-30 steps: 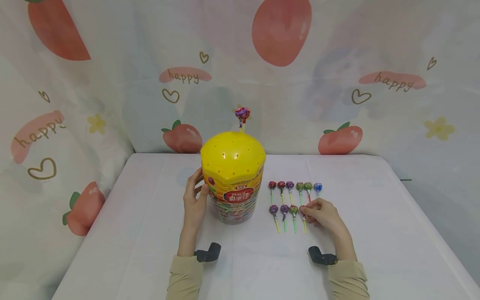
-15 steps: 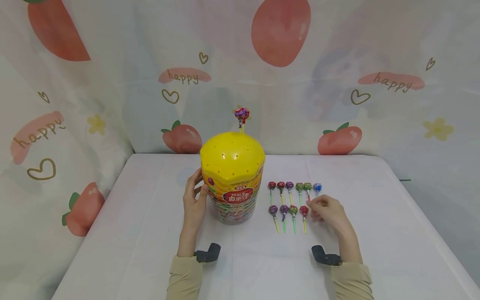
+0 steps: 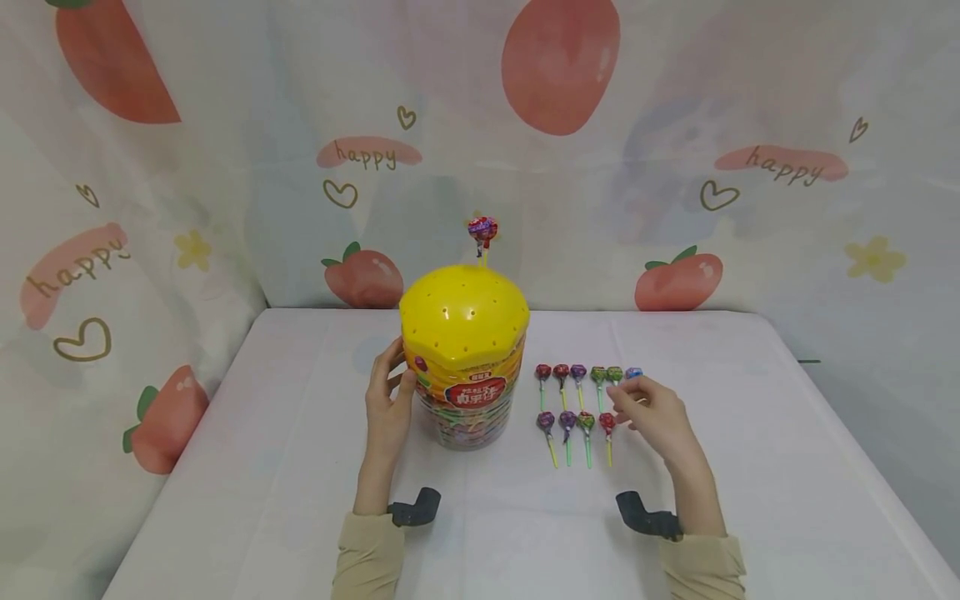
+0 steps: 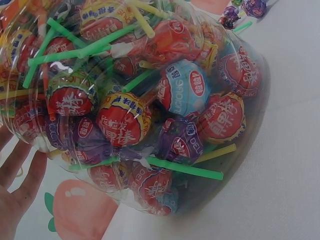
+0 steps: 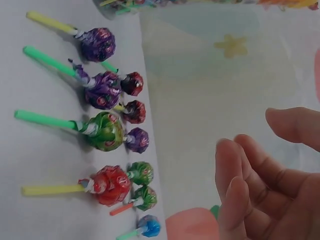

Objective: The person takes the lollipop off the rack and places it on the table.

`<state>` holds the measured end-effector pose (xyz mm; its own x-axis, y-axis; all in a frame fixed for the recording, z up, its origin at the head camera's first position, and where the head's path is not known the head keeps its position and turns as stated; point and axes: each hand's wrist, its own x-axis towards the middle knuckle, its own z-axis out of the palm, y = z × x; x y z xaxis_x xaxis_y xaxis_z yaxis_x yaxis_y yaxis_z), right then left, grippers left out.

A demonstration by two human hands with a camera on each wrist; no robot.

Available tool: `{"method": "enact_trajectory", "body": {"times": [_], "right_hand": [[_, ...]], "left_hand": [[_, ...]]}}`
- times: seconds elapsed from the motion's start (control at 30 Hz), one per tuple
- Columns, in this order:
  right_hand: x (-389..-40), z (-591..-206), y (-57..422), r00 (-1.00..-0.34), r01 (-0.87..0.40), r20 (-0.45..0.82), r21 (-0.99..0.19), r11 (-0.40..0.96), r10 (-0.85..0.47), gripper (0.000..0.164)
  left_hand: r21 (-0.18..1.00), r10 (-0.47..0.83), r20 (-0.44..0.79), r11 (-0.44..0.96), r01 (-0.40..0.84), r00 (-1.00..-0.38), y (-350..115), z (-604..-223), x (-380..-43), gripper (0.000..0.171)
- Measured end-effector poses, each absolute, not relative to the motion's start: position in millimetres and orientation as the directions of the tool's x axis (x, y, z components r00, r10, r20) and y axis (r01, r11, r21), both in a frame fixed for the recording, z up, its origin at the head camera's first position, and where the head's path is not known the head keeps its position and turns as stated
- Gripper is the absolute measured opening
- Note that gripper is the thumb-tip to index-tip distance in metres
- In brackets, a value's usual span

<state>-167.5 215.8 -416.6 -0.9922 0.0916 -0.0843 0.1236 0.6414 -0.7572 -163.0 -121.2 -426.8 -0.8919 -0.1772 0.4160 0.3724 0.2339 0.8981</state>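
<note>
A clear tub full of wrapped lollipops stands upright in the middle of the head view, under a domed yellow lid dotted with small holes. Two lollipops stick up from the back of the lid. My left hand holds the tub's left side, thumb toward the front and fingers farther back. Loose lollipops lie in two rows right of the tub, with a red one at the near row's right end. Over the rows' right end hovers my right hand, thumb apart from the fingers, holding nothing.
Partly behind the right hand, a blue lollipop ends the far row. A white cloth covers the table, and a fruit-patterned curtain hangs behind and at the sides. Black wrist-camera mounts jut inward from both wrists.
The right hand has let go of the red lollipop at the near row's right end, drawn back right, then lifted a little over the far row. The left hand stays on the tub.
</note>
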Motion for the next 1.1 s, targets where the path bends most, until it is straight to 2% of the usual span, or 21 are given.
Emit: {"method": "enact_trajectory", "body": {"times": [0.23, 0.37, 0.53, 0.77, 0.9, 1.1], "right_hand": [[-158.0, -401.1, 200.9, -0.997, 0.018, 0.03, -0.78, 0.625, 0.066, 0.036], [-152.7, -395.1, 191.6, -0.985, -0.05, 0.14, -0.798, 0.6, 0.104, 0.027], [-146.7, -383.9, 179.6, -0.941, -0.148, 0.28, -0.845, 0.515, 0.19, 0.018], [-147.9, -363.2, 163.6, -0.865, -0.361, 0.464, -0.839, 0.407, 0.189, 0.011], [-153.6, -351.7, 154.8, -0.833, -0.442, 0.53, -0.811, 0.383, 0.16, 0.009], [-163.5, -335.8, 142.4, -0.817, -0.492, 0.565, -0.788, 0.37, 0.118, 0.008]], "left_hand": [[0.891, -0.173, 0.433, 0.233, 0.39, -0.885, -120.6, -427.7, -163.5, 0.046], [0.885, -0.17, 0.447, 0.228, 0.406, -0.878, -119.9, -428.5, -163.5, 0.046], [0.874, -0.158, 0.467, 0.229, 0.428, -0.87, -118.2, -427.7, -163.3, 0.045], [0.876, -0.163, 0.466, 0.228, 0.426, -0.87, -118.3, -427.0, -162.9, 0.045], [0.876, -0.169, 0.465, 0.232, 0.423, -0.869, -118.8, -426.7, -162.3, 0.045], [0.878, -0.173, 0.457, 0.243, 0.411, -0.873, -120.8, -427.6, -162.0, 0.045]]}}
